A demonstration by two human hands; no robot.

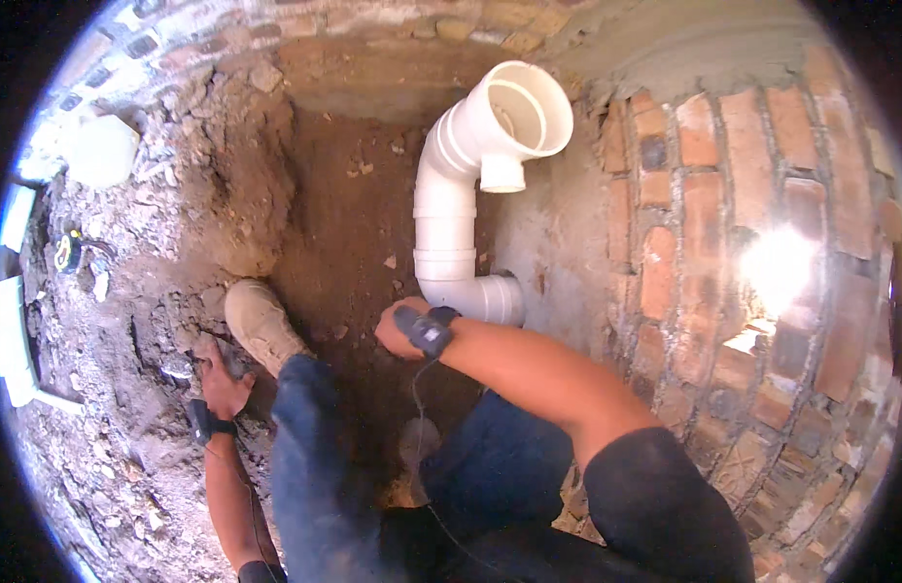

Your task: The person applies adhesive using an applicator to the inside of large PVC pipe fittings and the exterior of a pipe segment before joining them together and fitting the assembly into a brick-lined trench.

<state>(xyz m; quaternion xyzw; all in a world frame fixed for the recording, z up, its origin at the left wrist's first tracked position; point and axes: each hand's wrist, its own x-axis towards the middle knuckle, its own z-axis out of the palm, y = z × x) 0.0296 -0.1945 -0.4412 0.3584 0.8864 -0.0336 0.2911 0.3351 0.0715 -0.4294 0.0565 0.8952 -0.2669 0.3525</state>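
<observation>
My left hand [225, 385] leans on the rough earth bank beside my boot, its fingers stretched out over the soil. A white plastic drain pipe [444, 219] rises in the middle. Its lower elbow [480, 296] runs into the wall on the right, and its wide upper mouth [524, 112] faces up, with a short side branch [503, 175] below it. Just left of the lower elbow is my right hand [400, 330], back up and low over the trench. Its fingers are turned away and hidden, so what they hold, if anything, does not show.
A brick wall [699, 223] stands close on the right, smeared with mortar at the top. My boot [260, 319] rests against the bank. On the left bank lie a tape measure [68, 253], a whitish container [104, 152] and a pale pipe length [14, 340]. The dirt trench [349, 214] runs between.
</observation>
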